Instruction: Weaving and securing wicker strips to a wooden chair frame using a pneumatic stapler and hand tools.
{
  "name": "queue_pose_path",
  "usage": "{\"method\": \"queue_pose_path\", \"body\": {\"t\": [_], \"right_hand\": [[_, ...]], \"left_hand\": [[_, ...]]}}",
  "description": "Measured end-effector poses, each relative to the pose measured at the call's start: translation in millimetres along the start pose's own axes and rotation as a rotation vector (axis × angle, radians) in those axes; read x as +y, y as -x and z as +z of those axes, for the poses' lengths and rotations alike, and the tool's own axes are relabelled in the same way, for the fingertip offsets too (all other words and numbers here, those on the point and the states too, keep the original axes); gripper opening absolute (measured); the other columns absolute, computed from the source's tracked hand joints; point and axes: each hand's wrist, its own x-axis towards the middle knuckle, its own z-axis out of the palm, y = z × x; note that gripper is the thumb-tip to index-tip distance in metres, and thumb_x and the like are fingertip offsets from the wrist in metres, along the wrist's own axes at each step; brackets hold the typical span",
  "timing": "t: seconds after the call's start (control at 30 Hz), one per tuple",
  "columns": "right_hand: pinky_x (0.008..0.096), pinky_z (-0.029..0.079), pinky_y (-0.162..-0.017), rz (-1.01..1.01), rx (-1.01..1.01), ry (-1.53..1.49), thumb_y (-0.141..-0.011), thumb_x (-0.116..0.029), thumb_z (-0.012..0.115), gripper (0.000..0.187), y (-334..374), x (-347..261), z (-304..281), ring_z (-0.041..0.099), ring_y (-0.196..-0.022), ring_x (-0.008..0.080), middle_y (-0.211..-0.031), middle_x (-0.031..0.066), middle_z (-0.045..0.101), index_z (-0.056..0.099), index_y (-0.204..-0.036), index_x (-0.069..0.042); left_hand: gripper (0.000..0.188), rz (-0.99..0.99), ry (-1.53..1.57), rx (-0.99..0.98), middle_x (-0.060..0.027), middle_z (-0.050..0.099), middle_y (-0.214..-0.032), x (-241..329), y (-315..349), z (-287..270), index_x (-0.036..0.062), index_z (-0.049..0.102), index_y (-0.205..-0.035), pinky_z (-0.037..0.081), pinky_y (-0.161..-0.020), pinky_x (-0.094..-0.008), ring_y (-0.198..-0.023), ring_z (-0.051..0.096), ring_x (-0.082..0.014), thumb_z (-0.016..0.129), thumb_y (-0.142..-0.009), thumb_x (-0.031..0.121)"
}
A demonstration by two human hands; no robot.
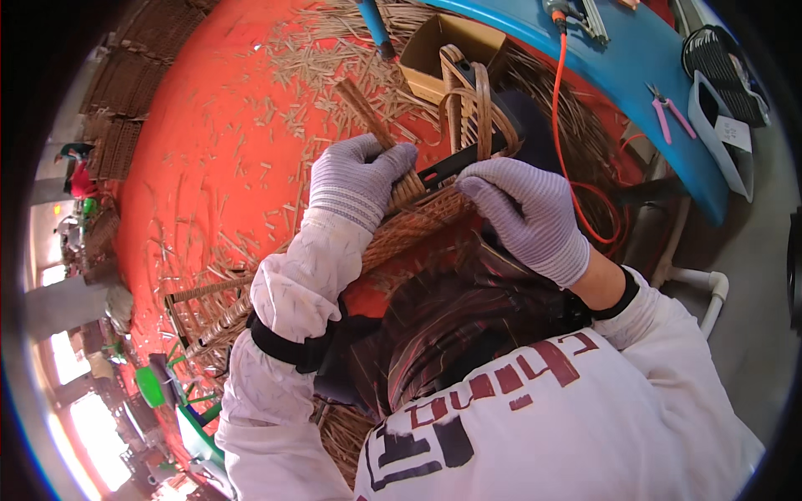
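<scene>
Both my hands wear pale lilac knit gloves. My left hand is closed round a few flat brown wicker strips whose ends stick up past the thumb. Below it lies a woven wicker basket, tilted across my lap. A black slotted bar runs along its upper edge, beside looped wicker handles. On the right, my right hand bends its fingers into a pinch against the basket's edge. What lies between those fingertips is hidden.
Cut wicker pieces litter the red floor. An open cardboard box stands beyond the basket. At right, a blue table carries pink-handled pliers and a grey bin. An orange hose hangs down from it.
</scene>
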Motion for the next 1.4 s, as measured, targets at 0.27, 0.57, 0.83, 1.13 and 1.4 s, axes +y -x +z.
{"method": "queue_pose_path", "body": {"t": [0.27,0.57,0.83,1.13,1.4], "right_hand": [[0.0253,0.049,-0.059,0.168,0.399,0.151,-0.092,-0.005,0.062,0.010,-18.5,15.7,-95.1,0.060,-0.063,0.0101,-0.077,0.0068,0.068,0.069,-0.095,0.001],[0.0286,0.050,-0.064,0.347,0.520,0.469,-0.093,-0.018,0.062,0.019,-12.6,106.1,-186.0,0.061,-0.064,0.0134,-0.072,0.0086,0.065,0.068,-0.100,-0.002],[0.0272,0.048,-0.064,0.351,0.422,0.381,-0.094,-0.022,0.061,0.024,-43.1,128.0,-155.5,0.058,-0.064,0.0133,-0.073,0.0076,0.063,0.068,-0.102,-0.001],[0.0291,0.050,-0.068,0.355,0.373,0.405,-0.093,-0.026,0.062,0.024,-67.1,151.6,-153.4,0.062,-0.067,0.0157,-0.075,0.0108,0.065,0.069,-0.104,-0.005],[0.0419,0.052,-0.072,0.187,0.445,0.550,-0.091,-0.023,0.061,0.019,-91.5,173.2,-161.1,0.065,-0.081,0.0400,-0.087,0.0197,0.067,0.069,-0.098,-0.008]], "left_hand": [[0.038,0.118,-0.255,0.022,-0.0141,0.061,-0.061,-14.9,-9.3,1.0,0.0016,0.070,-0.081,0.048,-0.061,-0.0349,-0.057,0.059,-0.0191,0.072,-0.080,0.040],[0.032,0.065,-0.122,-0.003,-0.0100,0.062,-0.063,-1.4,8.8,11.5,0.0018,0.072,-0.086,0.048,-0.063,-0.0312,-0.061,0.057,-0.0118,0.071,-0.082,0.033],[0.027,-0.083,-0.014,-0.015,-0.0064,0.067,-0.068,0.8,4.0,9.1,-0.0004,0.073,-0.088,0.049,-0.063,-0.0291,-0.061,0.057,-0.0091,0.074,-0.084,0.027],[0.027,-0.059,-0.017,-0.011,-0.0076,0.066,-0.066,-0.1,6.6,9.9,0.0000,0.073,-0.087,0.048,-0.063,-0.0300,-0.059,0.056,-0.0116,0.073,-0.084,0.026],[0.043,0.169,-0.242,0.059,-0.0199,0.041,-0.057,-8.6,11.6,9.3,-0.0007,0.051,-0.063,0.040,-0.052,-0.0382,-0.050,0.037,-0.0229,0.073,-0.081,0.032]]}}
